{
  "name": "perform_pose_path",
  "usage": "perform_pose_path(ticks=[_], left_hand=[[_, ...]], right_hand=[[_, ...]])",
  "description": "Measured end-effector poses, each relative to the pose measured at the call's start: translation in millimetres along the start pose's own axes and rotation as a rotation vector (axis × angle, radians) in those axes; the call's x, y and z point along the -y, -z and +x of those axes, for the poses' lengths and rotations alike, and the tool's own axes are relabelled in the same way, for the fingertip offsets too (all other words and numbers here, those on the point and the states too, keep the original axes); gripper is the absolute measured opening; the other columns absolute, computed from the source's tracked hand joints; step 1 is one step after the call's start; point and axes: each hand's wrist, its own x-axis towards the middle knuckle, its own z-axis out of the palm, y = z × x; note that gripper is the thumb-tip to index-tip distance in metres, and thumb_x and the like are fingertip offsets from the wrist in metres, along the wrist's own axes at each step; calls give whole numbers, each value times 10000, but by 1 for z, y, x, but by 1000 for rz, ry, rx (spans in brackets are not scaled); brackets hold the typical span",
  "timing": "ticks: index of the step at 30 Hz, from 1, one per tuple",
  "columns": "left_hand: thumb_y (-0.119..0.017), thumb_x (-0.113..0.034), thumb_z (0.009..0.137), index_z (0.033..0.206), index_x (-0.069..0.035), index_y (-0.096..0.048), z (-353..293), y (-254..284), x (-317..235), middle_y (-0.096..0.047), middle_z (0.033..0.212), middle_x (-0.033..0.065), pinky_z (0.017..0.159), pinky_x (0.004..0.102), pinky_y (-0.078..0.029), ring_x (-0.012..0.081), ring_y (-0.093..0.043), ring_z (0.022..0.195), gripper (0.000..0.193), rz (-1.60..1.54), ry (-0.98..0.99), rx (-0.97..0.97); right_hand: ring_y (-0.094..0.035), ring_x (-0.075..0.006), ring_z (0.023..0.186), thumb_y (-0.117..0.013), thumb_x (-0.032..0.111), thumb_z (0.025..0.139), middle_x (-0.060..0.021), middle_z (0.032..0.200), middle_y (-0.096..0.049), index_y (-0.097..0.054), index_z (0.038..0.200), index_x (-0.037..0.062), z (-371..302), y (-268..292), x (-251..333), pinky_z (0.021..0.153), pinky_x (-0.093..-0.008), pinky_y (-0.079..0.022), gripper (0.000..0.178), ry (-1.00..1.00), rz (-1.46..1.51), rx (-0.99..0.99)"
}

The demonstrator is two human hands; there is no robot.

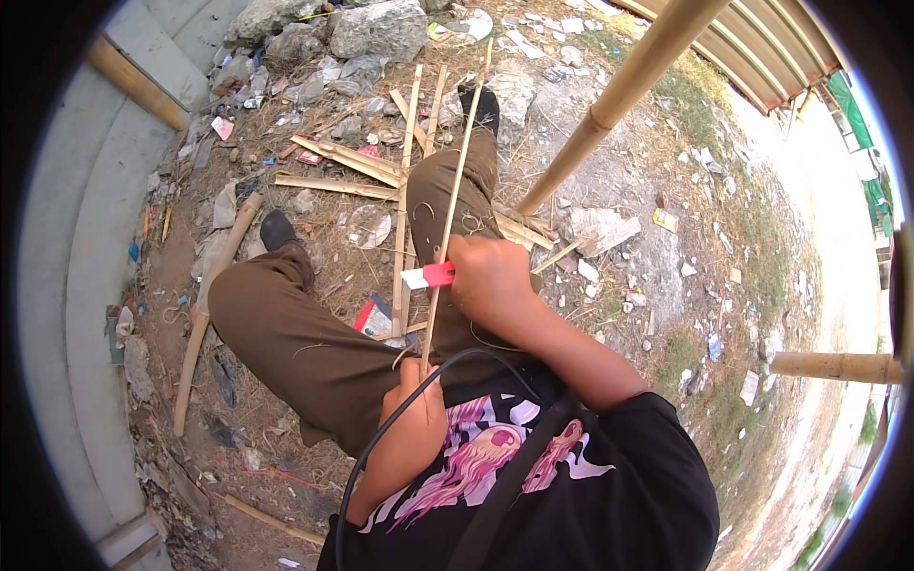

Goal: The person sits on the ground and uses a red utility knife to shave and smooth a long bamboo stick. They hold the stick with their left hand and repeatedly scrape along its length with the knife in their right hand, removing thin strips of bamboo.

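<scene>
A long, thin bamboo strip [461, 171] runs from my lap up past my raised leg. Low on it, close to my shirt, my left hand [412, 411] is closed around its near end. Farther up, my right hand [487, 278] is closed around a red cutter knife [436, 274], whose pale end points left across the strip. The knife touches or nearly touches the strip; the exact contact is hard to see. Thin curled shavings [470, 223] lie on my brown trousers [286, 328].
Split bamboo pieces [347, 160] lie in a pile beyond my legs. A bamboo pole [609, 100] rises at my right, and another [838, 367] juts in from the right edge. One longer stick [214, 305] lies beside the grey wall [71, 314]. A black cable [367, 447] crosses my front.
</scene>
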Motion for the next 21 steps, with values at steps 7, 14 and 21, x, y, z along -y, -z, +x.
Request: perform_pose_path(ticks=[7, 14, 21], left_hand=[[-496, -192, 1106, 1083, 7, -506, -3, -5, 0, -589, 683, 242, 603, 515, -463, 462, -630, 647, 200, 16, -138, 19], [-454, -187, 1130, 1055, 13, -517, 1, 2, -13, -492, 653, 72, 536, 349, -383, 109, -448, 582, 222, -90, -32, -74], [-498, -158, 1108, 1030, 4, -508, -8, -4, 2, -525, 618, 178, 512, 411, -381, 274, -551, 508, 180, -159, -67, -86]], right_hand=[[-755, -369, 751, -645, 185, 874, -175, 798, -752, -779, 841, 71, 110, 48, -99, 653, -466, -592, 179, -321, -242, -114], [-707, -331, 657, -765, 182, 782, -124, 703, -692, -666, 745, 98, -10, 12, -20, 600, -446, -543, 135, 48, 154, -59], [-660, -299, 575, -751, 128, 774, -80, 642, -633, -639, 714, 118, 2, 26, -23, 533, -413, -508, 127, 194, 186, -205]])
